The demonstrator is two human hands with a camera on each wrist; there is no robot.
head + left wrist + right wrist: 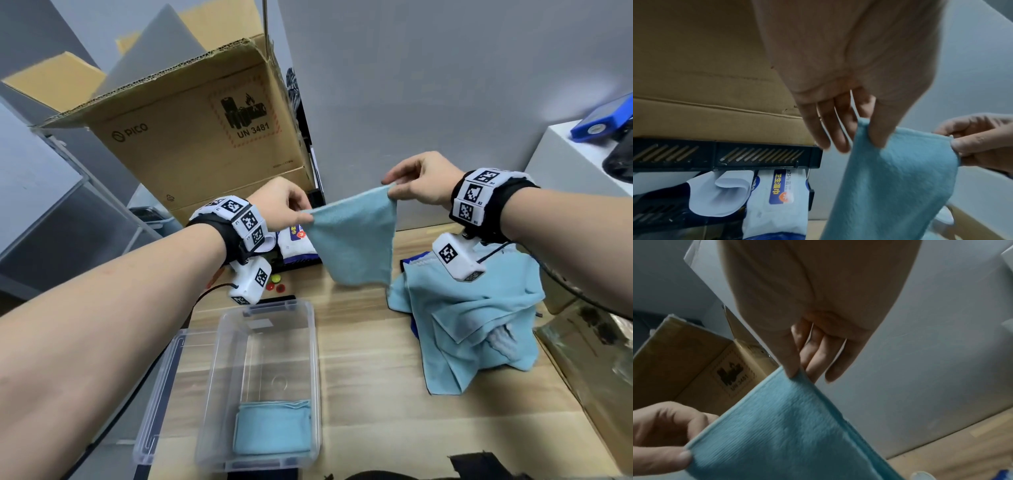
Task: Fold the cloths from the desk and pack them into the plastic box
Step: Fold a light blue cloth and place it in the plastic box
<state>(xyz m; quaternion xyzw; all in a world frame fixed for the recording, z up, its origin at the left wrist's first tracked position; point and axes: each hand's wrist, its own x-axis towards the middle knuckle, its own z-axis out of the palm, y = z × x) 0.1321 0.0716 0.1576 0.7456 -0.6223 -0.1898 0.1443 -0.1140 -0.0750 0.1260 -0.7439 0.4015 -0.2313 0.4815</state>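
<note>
A light blue cloth [356, 240] hangs in the air above the desk's far side, stretched between both hands. My left hand [303, 212] pinches its left top corner between thumb and forefinger [869, 131]. My right hand [392, 192] pinches the right top corner [795, 373]. The cloth [890, 186] droops to a point below. A clear plastic box [219, 394] sits near me at the lower left, with one folded blue cloth [274, 428] in its near end. A heap of unfolded blue cloths [479, 325] lies on the desk at the right.
A large open cardboard box [191, 137] stands at the back left on a black rack [725, 154] holding a pack of wipes [781, 203]. The box's clear lid [161, 394] lies left of it. Small red and yellow discs [275, 282] lie behind the plastic box. A white cabinet [561, 154] stands far right.
</note>
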